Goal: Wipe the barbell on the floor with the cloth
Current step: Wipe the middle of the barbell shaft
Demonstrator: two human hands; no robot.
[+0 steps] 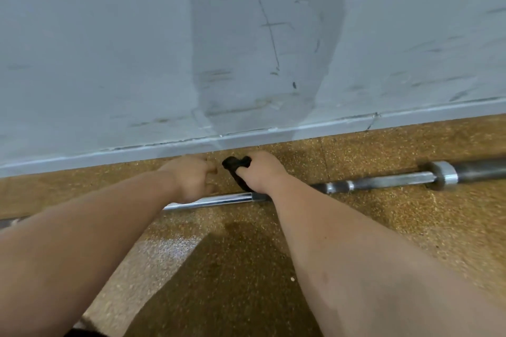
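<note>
Barbell (pixel 219 200), shiny chrome, lies on floor (pixel 356 227); right hand (pixel 262 172) grips black cloth (pixel 236 164)

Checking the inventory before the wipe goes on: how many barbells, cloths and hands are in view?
barbell: 1
black cloth: 1
hands: 2, the left hand and the right hand, which grips the cloth
Total: 4
</note>
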